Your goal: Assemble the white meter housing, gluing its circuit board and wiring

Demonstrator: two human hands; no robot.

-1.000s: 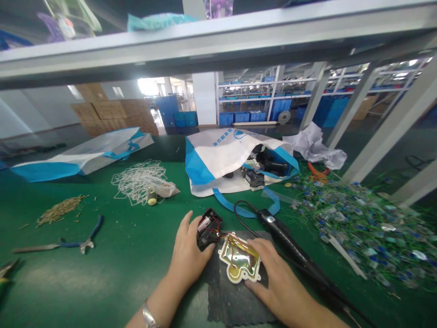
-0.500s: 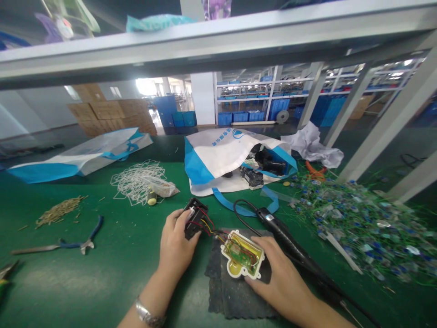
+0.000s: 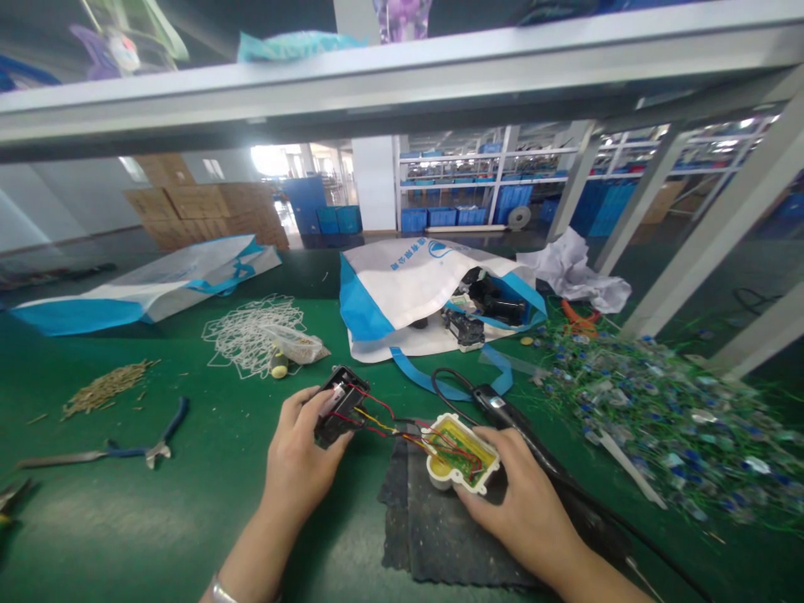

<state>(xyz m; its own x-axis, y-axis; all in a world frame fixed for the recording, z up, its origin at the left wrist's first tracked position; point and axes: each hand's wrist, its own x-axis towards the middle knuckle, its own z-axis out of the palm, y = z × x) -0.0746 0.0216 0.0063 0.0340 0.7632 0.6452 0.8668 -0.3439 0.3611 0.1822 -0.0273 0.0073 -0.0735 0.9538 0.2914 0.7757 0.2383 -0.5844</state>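
My left hand (image 3: 306, 461) is closed around a black plastic case (image 3: 342, 405), which looks like a battery holder. In my right hand (image 3: 521, 494) is a white plastic housing (image 3: 461, 453) with its open side up, showing a green circuit board under a yellowish layer. Red, yellow and dark wires (image 3: 389, 427) run between the two parts. Beneath the housing lies a dark mat (image 3: 452, 536) on the green tabletop. Just right of my right hand rests a black electric screwdriver-like tool (image 3: 521, 431) with a cord.
A white and blue bag (image 3: 395, 289) holding black parts lies ahead. White strings (image 3: 251, 331), a heap of small tan pieces (image 3: 106, 389) and blue-handled pliers (image 3: 167, 435) are at left. A pile of green wires with clear and blue bits (image 3: 678, 427) spreads at right, near crumpled paper (image 3: 584, 268).
My left hand has moved left with the black case. My right hand has moved the housing slightly right and tilted it. The wires between them are stretched out longer.
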